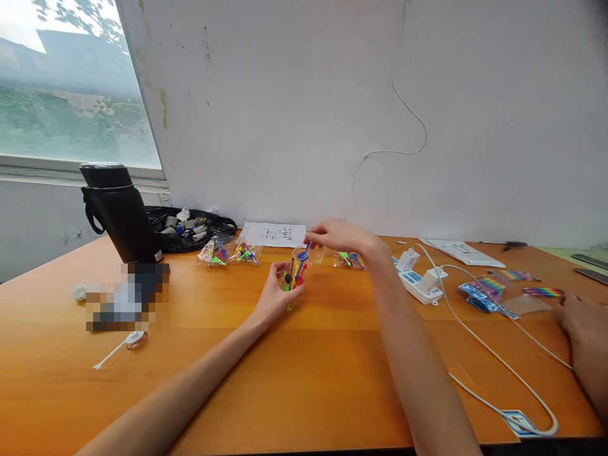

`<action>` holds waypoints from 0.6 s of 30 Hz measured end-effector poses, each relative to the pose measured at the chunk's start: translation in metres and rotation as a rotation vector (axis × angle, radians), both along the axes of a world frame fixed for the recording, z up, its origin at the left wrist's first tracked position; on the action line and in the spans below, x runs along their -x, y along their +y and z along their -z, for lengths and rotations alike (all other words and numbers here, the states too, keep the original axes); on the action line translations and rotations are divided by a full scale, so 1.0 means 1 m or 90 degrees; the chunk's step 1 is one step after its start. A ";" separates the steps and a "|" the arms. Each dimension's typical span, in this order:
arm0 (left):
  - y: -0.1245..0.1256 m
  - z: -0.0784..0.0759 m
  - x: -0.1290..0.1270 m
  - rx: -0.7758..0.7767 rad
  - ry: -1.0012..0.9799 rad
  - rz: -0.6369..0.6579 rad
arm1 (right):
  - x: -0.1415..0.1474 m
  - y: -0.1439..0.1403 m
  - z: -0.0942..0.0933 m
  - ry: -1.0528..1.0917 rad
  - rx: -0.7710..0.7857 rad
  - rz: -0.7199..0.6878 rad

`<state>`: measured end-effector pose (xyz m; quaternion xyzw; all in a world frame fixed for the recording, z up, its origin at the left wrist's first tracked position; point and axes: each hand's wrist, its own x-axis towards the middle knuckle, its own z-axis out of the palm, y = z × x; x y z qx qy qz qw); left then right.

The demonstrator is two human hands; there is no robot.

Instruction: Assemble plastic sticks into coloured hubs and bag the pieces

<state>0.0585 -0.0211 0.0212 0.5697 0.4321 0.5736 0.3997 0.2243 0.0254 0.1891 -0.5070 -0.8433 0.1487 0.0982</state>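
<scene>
Power strip: white power strip (413, 280) on the wooden table (308, 386), two white chargers (431, 279) plugged in.
Clear bag: a clear bag (298, 273) of green, red and dark plastic bits, left of the power strip; whether its lower end touches the table, I can't tell.
Left hand: left hand (281, 292), well left of the power strip, fingers curled partway closed around the bag's lower part.
Right hand: right hand (342, 237), left of the power strip and higher, thumb and fingers pinched together on the tip of an upright blue piece (303, 256); whether that piece is inside the bag is unclear.
Other packets: one small packet (349, 259) just left of the power strip; two more packets (246, 252) farther left.
Flask: black flask (121, 218), far left of the power strip.
Rainbow packs: rainbow-striped packs (493, 286), right of the power strip.
Co-worker: another person's hand (582, 323), farther right of it.
</scene>
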 end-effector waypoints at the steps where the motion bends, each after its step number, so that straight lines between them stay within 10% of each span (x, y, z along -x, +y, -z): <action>1: 0.000 0.001 0.000 0.000 -0.001 0.000 | 0.000 0.000 0.000 -0.009 -0.017 -0.007; 18: 0.002 0.002 0.000 0.014 0.003 0.003 | 0.004 -0.014 -0.009 0.037 0.046 -0.105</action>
